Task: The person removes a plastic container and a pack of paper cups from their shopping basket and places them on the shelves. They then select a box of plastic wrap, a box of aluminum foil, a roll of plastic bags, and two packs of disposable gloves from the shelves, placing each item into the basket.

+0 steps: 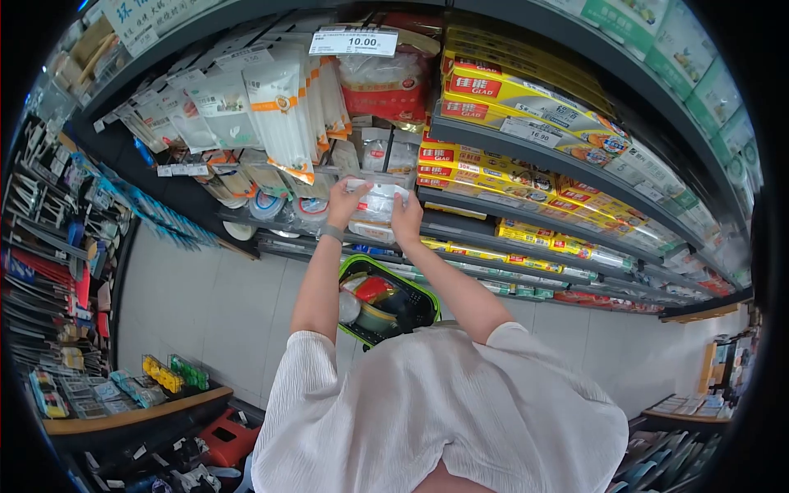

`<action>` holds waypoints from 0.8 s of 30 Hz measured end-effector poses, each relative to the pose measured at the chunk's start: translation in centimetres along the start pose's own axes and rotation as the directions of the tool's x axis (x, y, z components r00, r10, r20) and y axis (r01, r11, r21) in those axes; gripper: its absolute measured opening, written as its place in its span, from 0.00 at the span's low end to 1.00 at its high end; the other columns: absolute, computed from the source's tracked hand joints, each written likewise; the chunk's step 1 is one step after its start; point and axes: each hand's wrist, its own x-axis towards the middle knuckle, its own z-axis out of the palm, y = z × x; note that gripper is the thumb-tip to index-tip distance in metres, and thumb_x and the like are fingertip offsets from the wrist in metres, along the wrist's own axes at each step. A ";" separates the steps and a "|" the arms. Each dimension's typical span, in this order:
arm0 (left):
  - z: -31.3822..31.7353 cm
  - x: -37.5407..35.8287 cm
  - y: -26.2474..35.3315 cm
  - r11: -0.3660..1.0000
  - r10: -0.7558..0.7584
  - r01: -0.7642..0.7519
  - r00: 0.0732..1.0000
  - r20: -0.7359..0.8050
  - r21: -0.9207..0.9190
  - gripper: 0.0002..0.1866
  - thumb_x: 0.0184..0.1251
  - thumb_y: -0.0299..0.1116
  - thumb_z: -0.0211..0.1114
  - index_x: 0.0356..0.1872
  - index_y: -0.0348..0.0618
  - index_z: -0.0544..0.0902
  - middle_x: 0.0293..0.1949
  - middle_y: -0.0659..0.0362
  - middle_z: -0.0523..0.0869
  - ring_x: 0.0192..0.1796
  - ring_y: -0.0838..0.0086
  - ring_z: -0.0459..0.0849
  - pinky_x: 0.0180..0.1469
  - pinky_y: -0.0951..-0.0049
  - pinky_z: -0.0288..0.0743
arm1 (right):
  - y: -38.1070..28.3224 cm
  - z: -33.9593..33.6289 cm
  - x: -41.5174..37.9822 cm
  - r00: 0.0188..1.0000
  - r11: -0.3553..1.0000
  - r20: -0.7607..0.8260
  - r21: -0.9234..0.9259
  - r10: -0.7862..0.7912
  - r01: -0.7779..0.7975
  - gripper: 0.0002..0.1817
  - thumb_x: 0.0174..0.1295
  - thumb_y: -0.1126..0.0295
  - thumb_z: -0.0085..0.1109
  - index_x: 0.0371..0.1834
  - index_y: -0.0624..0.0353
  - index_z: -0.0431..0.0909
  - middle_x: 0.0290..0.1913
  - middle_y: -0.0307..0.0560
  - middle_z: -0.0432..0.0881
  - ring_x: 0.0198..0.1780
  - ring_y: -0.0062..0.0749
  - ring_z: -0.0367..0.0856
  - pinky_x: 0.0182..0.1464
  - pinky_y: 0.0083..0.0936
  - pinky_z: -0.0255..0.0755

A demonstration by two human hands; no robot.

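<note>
Both my hands are raised in front of the hanging goods. My left hand (343, 205), with a grey band on its wrist, grips the left edge of a clear plastic package (376, 202) with a white top strip and a small red mark. At its right edge my right hand (406, 220) pinches the same package. What lies inside the package is too small to tell. Similar clear packs (389, 154) hang right behind it. Below my forearms stands a black basket with a bright green rim (355, 264), holding a red package (371, 288) and round containers.
White packs with orange ends (278, 107) hang at upper left, beside a red-and-clear bag (386, 86). Yellow Glad boxes (526, 107) fill the shelves on the right. Knives and utensils hang on a rack (49, 214) at far left. Light tiles (205, 312) cover the floor.
</note>
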 end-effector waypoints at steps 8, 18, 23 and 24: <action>-0.5 2.1 -0.1 0.994 0.104 -0.102 0.993 0.059 -0.028 0.06 0.62 0.23 0.74 0.38 0.35 0.85 0.36 0.61 0.88 0.38 0.82 0.83 0.43 0.78 0.78 | -1.0 1.3 0.0 0.996 0.995 -0.062 -0.065 0.070 -0.074 0.17 0.77 0.61 0.47 0.55 0.66 0.73 0.50 0.68 0.81 0.55 0.65 0.77 0.59 0.49 0.68; -1.1 1.7 0.5 0.997 0.068 -0.065 0.996 0.062 -0.040 0.10 0.63 0.23 0.75 0.43 0.35 0.84 0.35 0.58 0.90 0.33 0.82 0.85 0.35 0.80 0.78 | -2.2 1.5 -0.6 0.994 1.000 -0.111 0.027 0.004 -0.001 0.15 0.79 0.65 0.45 0.55 0.66 0.73 0.53 0.66 0.80 0.55 0.62 0.76 0.60 0.47 0.67; -1.2 1.9 0.2 0.997 0.070 -0.067 0.995 0.071 -0.048 0.11 0.62 0.25 0.76 0.43 0.35 0.85 0.35 0.59 0.90 0.33 0.83 0.84 0.34 0.80 0.78 | -2.3 2.0 -0.7 0.986 0.999 -0.168 0.040 0.026 -0.019 0.14 0.78 0.65 0.46 0.54 0.66 0.73 0.51 0.66 0.81 0.55 0.63 0.78 0.58 0.47 0.69; -1.3 2.0 0.1 0.997 0.063 -0.059 0.995 0.073 -0.055 0.11 0.62 0.25 0.76 0.43 0.35 0.85 0.35 0.60 0.90 0.33 0.83 0.84 0.34 0.80 0.78 | -2.4 2.0 -0.6 0.983 1.000 -0.184 0.007 0.004 -0.002 0.14 0.78 0.65 0.46 0.54 0.66 0.74 0.49 0.66 0.82 0.54 0.63 0.79 0.57 0.47 0.70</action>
